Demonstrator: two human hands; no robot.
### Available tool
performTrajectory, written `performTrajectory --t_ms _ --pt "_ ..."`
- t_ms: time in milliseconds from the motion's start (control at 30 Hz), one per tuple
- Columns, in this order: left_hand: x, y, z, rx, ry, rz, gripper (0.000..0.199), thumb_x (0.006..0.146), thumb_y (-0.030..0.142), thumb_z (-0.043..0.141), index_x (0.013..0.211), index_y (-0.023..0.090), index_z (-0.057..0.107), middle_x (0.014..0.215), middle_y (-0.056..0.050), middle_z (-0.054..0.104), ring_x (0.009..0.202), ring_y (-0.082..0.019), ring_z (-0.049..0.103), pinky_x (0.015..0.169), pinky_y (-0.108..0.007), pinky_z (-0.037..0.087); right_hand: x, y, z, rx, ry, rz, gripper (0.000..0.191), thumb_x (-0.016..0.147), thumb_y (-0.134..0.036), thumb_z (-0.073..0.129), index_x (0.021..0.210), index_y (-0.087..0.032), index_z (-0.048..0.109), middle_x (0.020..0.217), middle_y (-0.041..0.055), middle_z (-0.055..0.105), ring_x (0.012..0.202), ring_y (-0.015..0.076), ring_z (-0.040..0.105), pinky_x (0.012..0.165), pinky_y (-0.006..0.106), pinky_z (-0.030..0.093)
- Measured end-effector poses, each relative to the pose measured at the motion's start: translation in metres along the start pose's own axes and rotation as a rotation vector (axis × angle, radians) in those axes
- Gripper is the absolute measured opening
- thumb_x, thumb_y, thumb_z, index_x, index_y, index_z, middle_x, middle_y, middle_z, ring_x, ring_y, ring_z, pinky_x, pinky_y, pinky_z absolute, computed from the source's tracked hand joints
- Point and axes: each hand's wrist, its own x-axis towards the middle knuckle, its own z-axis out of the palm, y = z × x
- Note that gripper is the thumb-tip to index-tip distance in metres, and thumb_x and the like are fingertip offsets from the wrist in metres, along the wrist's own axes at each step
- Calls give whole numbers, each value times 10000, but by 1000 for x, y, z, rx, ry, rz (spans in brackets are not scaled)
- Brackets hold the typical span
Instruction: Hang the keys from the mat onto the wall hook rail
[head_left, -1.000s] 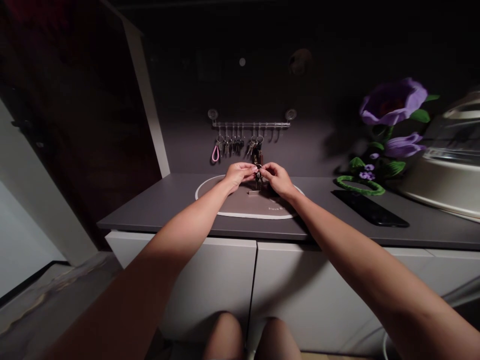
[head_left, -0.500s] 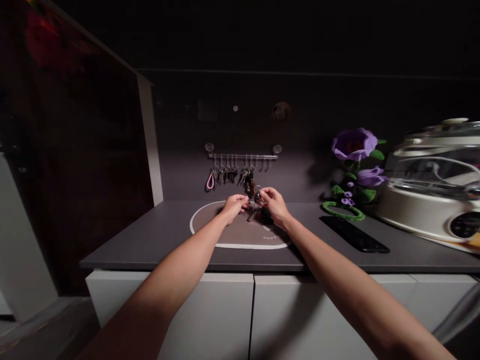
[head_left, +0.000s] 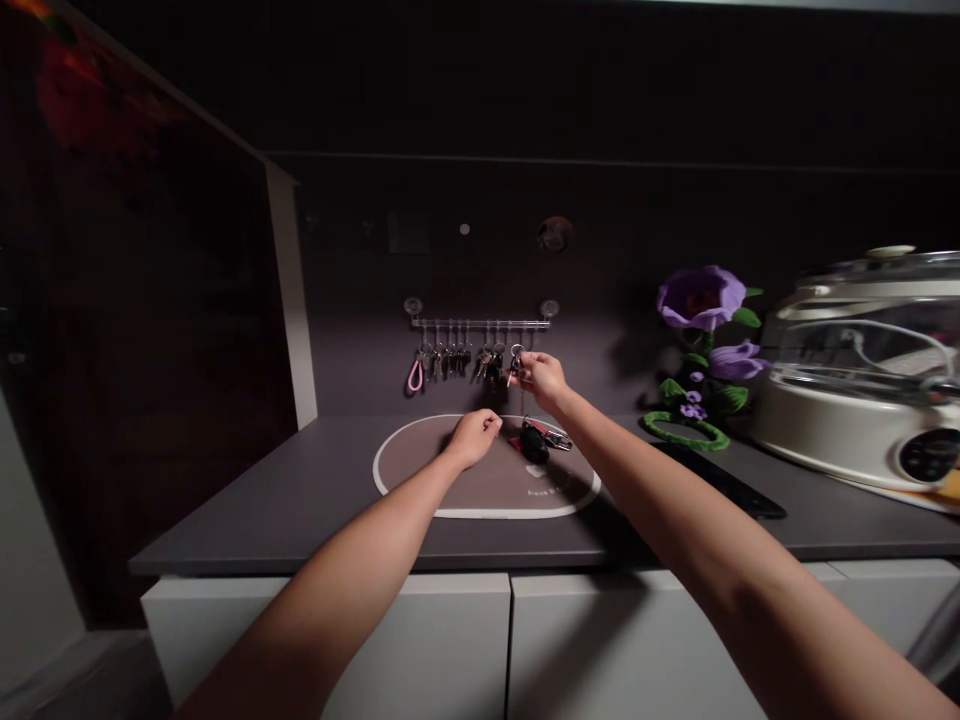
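Observation:
My right hand (head_left: 546, 380) pinches a bunch of keys (head_left: 516, 366) on a metal ring, held up just under the right part of a clear hook rail (head_left: 480, 324). Several key bunches (head_left: 450, 360) and a pink loop strap (head_left: 415, 374) hang from the rail's hooks. Over the oval mat (head_left: 420, 485) my left hand (head_left: 475, 436) is loosely closed; whether anything is between its fingers is hidden. Right of it on the mat lies a black key fob (head_left: 535, 444) with something red and metal parts beside it.
Purple felt flowers (head_left: 705, 300) with a green ring base stand at the right of the dark counter (head_left: 300, 490). A black phone-like slab (head_left: 724, 485) lies before them. A cream appliance with a clear lid (head_left: 832, 425) fills the far right. White cabinet doors (head_left: 420, 640) are below.
My right hand has risen with the keys from above the mat to the rail's height. My left hand has stayed low over the mat, and the black fob there has come into view.

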Motion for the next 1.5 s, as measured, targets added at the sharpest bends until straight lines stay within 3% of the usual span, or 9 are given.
performTrajectory --t_ms 267,533,900,1100,1233,1500 --pt "1 -1 1 36 -13 -17 239 789 293 408 813 160 605 696 -19 618 592 -109 522 579 -213 393 27 -11 17 -9 65 11 166 750 -53 447 611 -142 471 420 -44 437 370 41 428 440 183 494" --pt "1 -3 2 36 -11 -10 247 789 300 400 813 164 605 706 -28 631 594 -116 532 581 -223 401 43 -7 24 53 166 93 188 775 -77 467 608 -164 457 403 -53 402 356 38 378 413 183 494" --pt "1 -1 1 39 -14 0 228 783 281 422 802 154 610 698 -35 628 615 -122 541 599 -228 409 36 4 24 60 133 105 209 770 -74 459 580 -160 458 363 -67 337 340 40 349 409 181 470" --pt "0 0 2 40 -10 -3 210 775 264 443 809 146 613 701 -31 624 646 -119 548 622 -223 415 40 12 21 -3 145 73 178 724 -52 467 579 -155 453 390 -58 405 353 44 378 439 192 457" --pt "0 1 1 41 -5 -1 205 773 259 450 804 143 616 697 -28 622 641 -114 551 624 -220 421 44 18 17 -46 138 40 163 684 -36 466 569 -151 455 410 -54 436 373 44 399 421 164 401" --pt "0 -1 2 12 11 0 194 769 248 451 794 140 611 675 -22 610 624 -108 539 607 -215 415 51 25 9 -120 80 -3 161 672 -64 511 552 -150 447 413 -74 384 356 21 304 381 149 263"
